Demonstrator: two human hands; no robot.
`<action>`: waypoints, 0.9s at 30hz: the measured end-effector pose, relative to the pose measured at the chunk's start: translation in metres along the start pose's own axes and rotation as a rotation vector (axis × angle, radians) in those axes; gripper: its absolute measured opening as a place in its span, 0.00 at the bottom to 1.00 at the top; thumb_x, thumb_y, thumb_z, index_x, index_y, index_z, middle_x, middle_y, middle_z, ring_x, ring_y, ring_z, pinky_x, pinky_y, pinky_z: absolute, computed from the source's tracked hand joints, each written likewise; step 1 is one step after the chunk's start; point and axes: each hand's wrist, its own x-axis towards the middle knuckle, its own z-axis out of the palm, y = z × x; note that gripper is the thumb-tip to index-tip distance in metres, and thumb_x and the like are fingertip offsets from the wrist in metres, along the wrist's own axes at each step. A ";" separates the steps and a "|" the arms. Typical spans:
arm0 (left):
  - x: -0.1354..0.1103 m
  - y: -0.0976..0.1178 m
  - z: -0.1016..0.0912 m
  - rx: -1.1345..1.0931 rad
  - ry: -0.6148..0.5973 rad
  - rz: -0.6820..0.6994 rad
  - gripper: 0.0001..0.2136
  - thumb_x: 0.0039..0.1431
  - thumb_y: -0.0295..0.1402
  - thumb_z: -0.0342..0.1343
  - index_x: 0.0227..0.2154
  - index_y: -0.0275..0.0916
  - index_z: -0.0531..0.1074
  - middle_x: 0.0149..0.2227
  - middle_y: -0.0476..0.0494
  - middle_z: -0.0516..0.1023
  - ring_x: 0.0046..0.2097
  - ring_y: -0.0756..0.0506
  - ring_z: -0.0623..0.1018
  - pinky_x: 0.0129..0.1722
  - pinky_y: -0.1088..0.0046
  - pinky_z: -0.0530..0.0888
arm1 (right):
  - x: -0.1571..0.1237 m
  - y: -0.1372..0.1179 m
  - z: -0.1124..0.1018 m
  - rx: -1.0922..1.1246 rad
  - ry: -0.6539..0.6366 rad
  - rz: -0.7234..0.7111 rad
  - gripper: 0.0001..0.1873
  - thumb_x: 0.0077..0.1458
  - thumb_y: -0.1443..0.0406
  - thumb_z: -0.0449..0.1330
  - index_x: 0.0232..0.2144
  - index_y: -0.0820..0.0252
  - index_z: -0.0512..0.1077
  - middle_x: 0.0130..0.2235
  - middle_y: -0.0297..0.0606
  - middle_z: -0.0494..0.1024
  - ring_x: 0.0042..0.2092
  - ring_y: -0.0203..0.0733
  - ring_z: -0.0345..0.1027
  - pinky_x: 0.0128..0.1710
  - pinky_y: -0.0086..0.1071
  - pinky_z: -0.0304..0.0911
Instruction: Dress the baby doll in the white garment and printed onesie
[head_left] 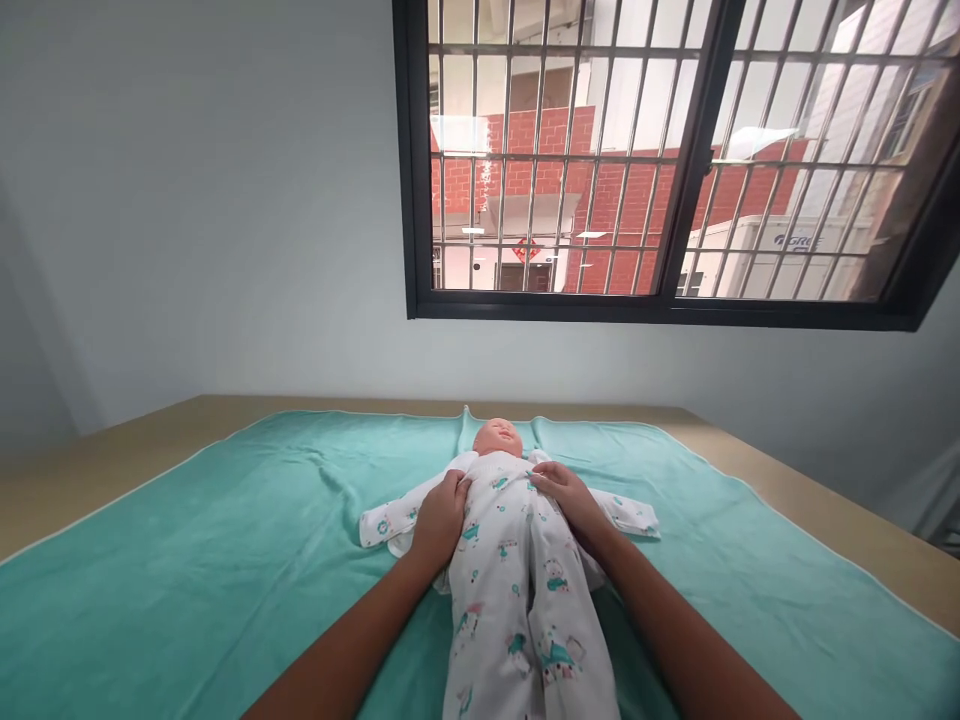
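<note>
A baby doll [498, 437] lies on its back with its head at the far end. It wears a white long-sleeved top, whose sleeves [626, 514] spread out to both sides. White baby pants [510, 570] printed with small green and pink figures cover its lower body and reach high up its chest. My left hand [444, 515] has its fingers closed at the left side of the pants' waist. On the other side my right hand [571, 497] pinches the waist edge, its fingertips on the cloth near the chest.
Under the doll a green blanket [225, 540] with a pale edge spreads over a light wooden table [810, 490]. Behind the table stands a grey-white wall [225, 200] with a dark-framed, barred window [660, 308].
</note>
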 end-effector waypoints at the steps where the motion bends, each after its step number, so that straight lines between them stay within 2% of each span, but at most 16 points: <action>1: 0.000 0.001 -0.001 -0.019 0.007 0.005 0.12 0.65 0.40 0.41 0.35 0.43 0.67 0.36 0.43 0.76 0.39 0.42 0.74 0.38 0.70 0.63 | -0.002 0.000 -0.003 0.064 -0.040 0.024 0.19 0.52 0.50 0.54 0.36 0.59 0.70 0.34 0.35 0.75 0.34 0.41 0.67 0.34 0.32 0.60; 3: 0.000 0.003 -0.002 -0.061 0.022 0.014 0.12 0.64 0.41 0.42 0.34 0.43 0.68 0.35 0.44 0.76 0.39 0.42 0.73 0.39 0.69 0.63 | -0.003 -0.003 -0.009 0.144 -0.090 0.070 0.20 0.51 0.49 0.57 0.34 0.59 0.73 0.34 0.36 0.76 0.35 0.41 0.66 0.35 0.32 0.60; 6: 0.001 0.010 -0.005 -0.145 0.035 0.031 0.12 0.63 0.41 0.44 0.33 0.42 0.68 0.36 0.45 0.74 0.40 0.43 0.71 0.41 0.69 0.65 | 0.001 -0.007 -0.012 0.130 -0.123 0.087 0.17 0.47 0.51 0.62 0.30 0.59 0.74 0.31 0.34 0.75 0.33 0.39 0.65 0.34 0.31 0.58; 10: 0.006 0.020 -0.011 -0.287 0.007 -0.002 0.14 0.62 0.44 0.44 0.32 0.41 0.68 0.31 0.48 0.72 0.35 0.46 0.70 0.36 0.72 0.67 | 0.007 -0.012 -0.011 0.127 -0.057 -0.027 0.14 0.46 0.54 0.64 0.28 0.59 0.74 0.29 0.32 0.73 0.33 0.37 0.64 0.35 0.30 0.58; 13: 0.010 0.029 -0.015 -0.361 -0.026 -0.031 0.17 0.62 0.47 0.44 0.30 0.40 0.68 0.28 0.51 0.70 0.31 0.48 0.68 0.31 0.74 0.65 | 0.006 -0.023 -0.007 0.037 -0.036 -0.095 0.11 0.48 0.56 0.62 0.28 0.58 0.74 0.30 0.32 0.73 0.34 0.38 0.64 0.37 0.31 0.58; 18: 0.005 0.045 -0.017 -0.531 -0.079 -0.039 0.16 0.61 0.47 0.47 0.29 0.39 0.68 0.27 0.52 0.67 0.31 0.50 0.65 0.31 0.76 0.64 | 0.000 -0.050 -0.001 -0.077 -0.137 -0.131 0.13 0.49 0.56 0.62 0.36 0.54 0.76 0.33 0.32 0.73 0.35 0.38 0.63 0.37 0.31 0.58; 22: 0.004 0.052 -0.022 -0.594 -0.072 -0.062 0.16 0.61 0.47 0.48 0.29 0.39 0.66 0.26 0.54 0.64 0.29 0.51 0.63 0.31 0.77 0.63 | -0.003 -0.063 -0.003 -0.067 -0.200 -0.100 0.12 0.47 0.56 0.63 0.30 0.57 0.73 0.29 0.31 0.70 0.31 0.36 0.59 0.32 0.29 0.56; 27: 0.007 0.050 -0.026 -0.628 -0.052 -0.132 0.17 0.60 0.49 0.48 0.30 0.40 0.66 0.25 0.54 0.63 0.29 0.51 0.62 0.29 0.78 0.62 | -0.003 -0.066 -0.010 0.035 -0.253 -0.066 0.14 0.50 0.54 0.62 0.30 0.58 0.71 0.28 0.31 0.69 0.30 0.35 0.58 0.29 0.28 0.54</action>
